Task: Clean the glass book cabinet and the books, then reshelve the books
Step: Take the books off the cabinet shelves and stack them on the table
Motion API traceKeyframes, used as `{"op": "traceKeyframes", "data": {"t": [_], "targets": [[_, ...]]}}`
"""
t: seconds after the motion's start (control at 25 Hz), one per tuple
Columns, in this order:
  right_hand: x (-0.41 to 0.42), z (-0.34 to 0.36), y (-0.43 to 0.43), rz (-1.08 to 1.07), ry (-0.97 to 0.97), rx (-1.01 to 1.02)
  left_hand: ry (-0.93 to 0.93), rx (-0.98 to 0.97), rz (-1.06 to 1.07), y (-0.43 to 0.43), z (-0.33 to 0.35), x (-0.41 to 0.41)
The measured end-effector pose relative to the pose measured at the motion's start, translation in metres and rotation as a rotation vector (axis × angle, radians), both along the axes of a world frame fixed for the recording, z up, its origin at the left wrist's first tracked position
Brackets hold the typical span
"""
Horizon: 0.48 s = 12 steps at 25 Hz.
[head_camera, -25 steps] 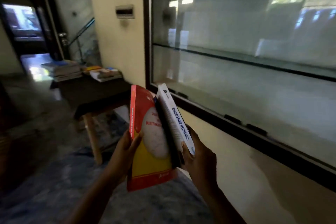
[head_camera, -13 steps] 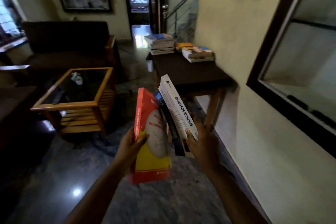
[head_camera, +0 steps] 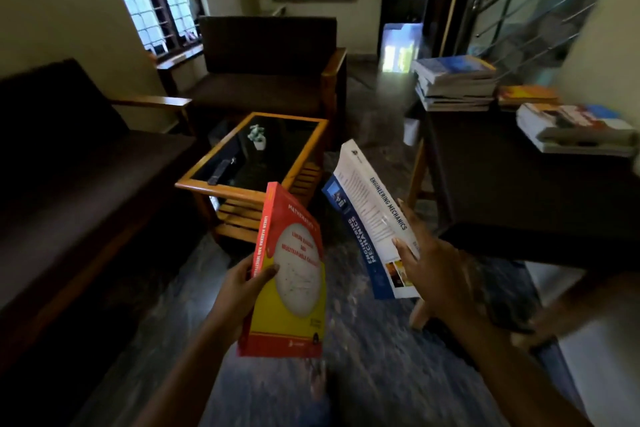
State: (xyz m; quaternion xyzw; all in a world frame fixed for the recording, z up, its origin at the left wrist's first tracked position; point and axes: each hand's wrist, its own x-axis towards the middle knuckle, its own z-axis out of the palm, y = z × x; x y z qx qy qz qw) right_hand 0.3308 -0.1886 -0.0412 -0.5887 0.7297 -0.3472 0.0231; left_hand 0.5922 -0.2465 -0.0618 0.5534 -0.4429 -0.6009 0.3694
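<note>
I've swung round to the table [head_camera: 502, 191], splitting the pair: left hand [head_camera: 247, 282] grips the red book [head_camera: 294, 274], right hand [head_camera: 433, 270] pinches the mechanics book [head_camera: 374, 215], likely for stacking.

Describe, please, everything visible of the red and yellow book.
The red and yellow book is a paperback-looking maths text: red spine and bands, yellow cover with a white oval bearing red title lettering, partly blurred. It is closed, held upright and tilted slightly, above the floor. The left hand grips its spine edge, thumb on the front cover. It stands apart from the Engineering Mechanics book in the right hand.
</note>
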Motion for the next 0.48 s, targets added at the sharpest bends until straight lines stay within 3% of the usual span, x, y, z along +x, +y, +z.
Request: {"op": "traceKeyframes", "data": {"t": [0.2, 0.48], "targets": [[-0.025, -0.009, -0.155, -0.006, -0.073, 0.059, 0.010, -0.026, -0.021, -0.170, 0.010, -0.031], [-0.102, 0.017, -0.307, -0.206, 0.029, 0.057, 0.009, -0.093, -0.242, -0.370, 0.043, -0.140]]}}
